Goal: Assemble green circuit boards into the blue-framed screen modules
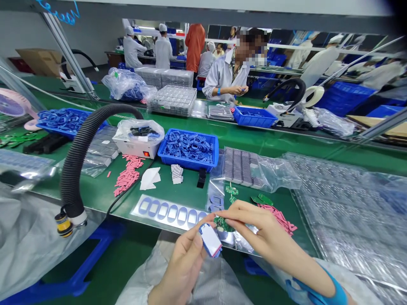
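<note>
A left hand grips a white, blue-edged component as the right hand pinches a small green circuit board above a green assembly belt.

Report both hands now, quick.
Left hand: closed, holding a white-and-blue part.
Right hand: closed, pinching a green circuit board.

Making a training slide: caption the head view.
Left hand holds a white, blue-edged part; right hand touches a green circuit board, at a green assembly bench.
</note>
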Available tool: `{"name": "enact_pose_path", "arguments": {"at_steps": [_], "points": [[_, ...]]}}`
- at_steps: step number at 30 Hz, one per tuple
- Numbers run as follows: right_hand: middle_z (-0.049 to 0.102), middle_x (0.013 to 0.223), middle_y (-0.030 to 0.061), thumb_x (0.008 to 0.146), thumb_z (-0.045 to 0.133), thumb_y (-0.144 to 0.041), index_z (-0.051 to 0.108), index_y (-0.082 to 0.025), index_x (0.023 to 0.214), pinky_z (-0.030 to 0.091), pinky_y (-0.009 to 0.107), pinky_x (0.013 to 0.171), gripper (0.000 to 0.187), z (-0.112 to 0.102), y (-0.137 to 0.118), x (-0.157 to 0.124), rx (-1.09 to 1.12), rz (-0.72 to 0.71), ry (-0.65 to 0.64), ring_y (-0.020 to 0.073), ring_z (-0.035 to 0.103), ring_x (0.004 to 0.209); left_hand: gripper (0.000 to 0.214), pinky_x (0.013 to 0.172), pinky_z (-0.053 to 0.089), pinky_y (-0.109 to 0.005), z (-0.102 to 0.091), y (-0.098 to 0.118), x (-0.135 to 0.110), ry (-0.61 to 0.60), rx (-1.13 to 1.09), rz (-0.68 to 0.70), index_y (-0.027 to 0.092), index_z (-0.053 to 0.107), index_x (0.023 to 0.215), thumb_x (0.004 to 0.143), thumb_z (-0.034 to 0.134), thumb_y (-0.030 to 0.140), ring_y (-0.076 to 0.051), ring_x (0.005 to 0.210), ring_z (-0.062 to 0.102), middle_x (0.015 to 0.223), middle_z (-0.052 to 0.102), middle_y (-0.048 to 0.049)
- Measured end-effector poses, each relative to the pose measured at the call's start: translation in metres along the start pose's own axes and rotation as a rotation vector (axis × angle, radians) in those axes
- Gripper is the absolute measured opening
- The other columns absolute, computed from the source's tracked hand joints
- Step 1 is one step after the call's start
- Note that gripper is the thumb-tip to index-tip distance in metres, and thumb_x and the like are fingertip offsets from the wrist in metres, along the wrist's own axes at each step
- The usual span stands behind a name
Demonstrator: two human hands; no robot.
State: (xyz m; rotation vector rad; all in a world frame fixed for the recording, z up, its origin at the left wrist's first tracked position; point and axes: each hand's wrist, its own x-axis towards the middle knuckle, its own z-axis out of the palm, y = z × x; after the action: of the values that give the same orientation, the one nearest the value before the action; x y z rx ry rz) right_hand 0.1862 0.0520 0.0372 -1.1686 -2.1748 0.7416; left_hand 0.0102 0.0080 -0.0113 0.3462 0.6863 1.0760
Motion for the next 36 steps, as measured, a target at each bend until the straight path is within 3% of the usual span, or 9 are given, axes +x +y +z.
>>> {"name": "enact_pose_path", "arguments": {"at_steps": [2, 6, 11, 14, 17, 22, 25, 28, 36], "points": [[0.066, 0.083, 0.0021, 0.091, 0.047, -0.017, 0.063, -0.025, 0.109, 0.054, 0.024, 0.06, 0.026, 0.001, 0.001, -0.001, -0.039, -0.064, 0.01, 0.0127, 0.063, 0.073, 0.034, 0.095, 0.043, -0.035, 0.001, 0.002, 0.0, 0.011, -0.023, 0.007, 0.019, 0.072, 0.103, 0.074, 0.07, 0.038, -0.025, 0.106, 0.06, 0.109, 0.071, -0.0105], [0.069, 0.09, 0.0046, 0.087, 0.056, -0.019, 0.059, -0.021, 0.112, 0.057, 0.026, 0.066, 0.025, 0.009, 0.004, -0.007, -0.204, -0.198, 0.181, 0.0154, 0.065, 0.08, 0.028, 0.095, 0.044, -0.034, 0.003, 0.0, 0.0, 0.049, -0.1, 0.024, 0.019, 0.073, 0.099, 0.076, 0.069, 0.035, -0.023, 0.101, 0.063, 0.1, 0.074, -0.0085], [0.07, 0.106, 0.0117, 0.083, 0.06, -0.011, 0.049, -0.012, 0.127, 0.059, 0.032, 0.082, 0.046, 0.01, -0.001, -0.011, -0.5, -0.433, 0.223, 0.0212, 0.067, 0.098, 0.029, 0.094, 0.044, -0.032, 0.001, -0.003, 0.0, 0.036, -0.124, 0.017, 0.019, 0.072, 0.102, 0.078, 0.068, 0.035, -0.023, 0.106, 0.061, 0.105, 0.072, -0.0085], [0.069, 0.109, 0.0134, 0.08, 0.062, -0.008, 0.04, -0.01, 0.136, 0.057, 0.035, 0.088, 0.06, 0.009, -0.004, -0.012, -0.624, -0.488, 0.245, 0.0238, 0.065, 0.103, 0.03, 0.093, 0.043, -0.032, 0.0, -0.003, 0.0, 0.016, -0.118, 0.016, 0.021, 0.071, 0.103, 0.078, 0.068, 0.036, -0.022, 0.106, 0.06, 0.108, 0.071, -0.0081], [0.07, 0.107, 0.0104, 0.083, 0.062, -0.013, 0.039, -0.016, 0.138, 0.059, 0.031, 0.084, 0.06, 0.009, -0.003, -0.015, -0.591, -0.4, 0.319, 0.0228, 0.068, 0.096, 0.033, 0.091, 0.044, -0.029, 0.0, -0.002, 0.0, -0.007, -0.099, 0.029, 0.021, 0.071, 0.104, 0.076, 0.069, 0.038, -0.02, 0.103, 0.061, 0.106, 0.072, -0.0072], [0.074, 0.093, 0.0021, 0.091, 0.049, -0.036, 0.054, -0.028, 0.124, 0.059, 0.02, 0.057, 0.034, 0.01, -0.015, -0.022, -0.332, -0.118, 0.364, 0.0168, 0.072, 0.071, 0.029, 0.078, 0.05, -0.025, 0.001, -0.002, 0.003, 0.007, -0.03, 0.142, 0.024, 0.072, 0.098, 0.071, 0.074, 0.035, -0.017, 0.086, 0.066, 0.095, 0.074, -0.0049], [0.075, 0.087, 0.0004, 0.09, 0.05, -0.038, 0.06, -0.027, 0.114, 0.058, 0.017, 0.055, 0.028, 0.012, -0.026, -0.021, -0.278, -0.141, 0.35, 0.0142, 0.072, 0.064, 0.029, 0.078, 0.051, -0.025, 0.0, -0.006, 0.007, -0.015, 0.05, 0.251, 0.025, 0.072, 0.097, 0.07, 0.075, 0.035, -0.019, 0.091, 0.067, 0.098, 0.075, -0.0056], [0.075, 0.089, 0.0021, 0.09, 0.052, -0.034, 0.062, -0.022, 0.11, 0.059, 0.017, 0.065, 0.025, 0.017, -0.03, -0.019, -0.287, -0.177, 0.344, 0.0141, 0.072, 0.07, 0.027, 0.08, 0.051, -0.022, -0.001, -0.009, 0.009, -0.061, 0.108, 0.348, 0.024, 0.071, 0.097, 0.071, 0.074, 0.032, -0.018, 0.093, 0.067, 0.099, 0.075, -0.0054], [0.075, 0.09, 0.0058, 0.089, 0.055, -0.03, 0.061, -0.017, 0.107, 0.058, 0.019, 0.073, 0.023, 0.023, -0.025, -0.023, -0.31, -0.204, 0.345, 0.0145, 0.072, 0.075, 0.027, 0.075, 0.052, -0.016, -0.001, -0.014, 0.008, -0.07, 0.087, 0.444, 0.025, 0.072, 0.095, 0.069, 0.076, 0.031, -0.013, 0.084, 0.068, 0.091, 0.075, -0.0026]]}}
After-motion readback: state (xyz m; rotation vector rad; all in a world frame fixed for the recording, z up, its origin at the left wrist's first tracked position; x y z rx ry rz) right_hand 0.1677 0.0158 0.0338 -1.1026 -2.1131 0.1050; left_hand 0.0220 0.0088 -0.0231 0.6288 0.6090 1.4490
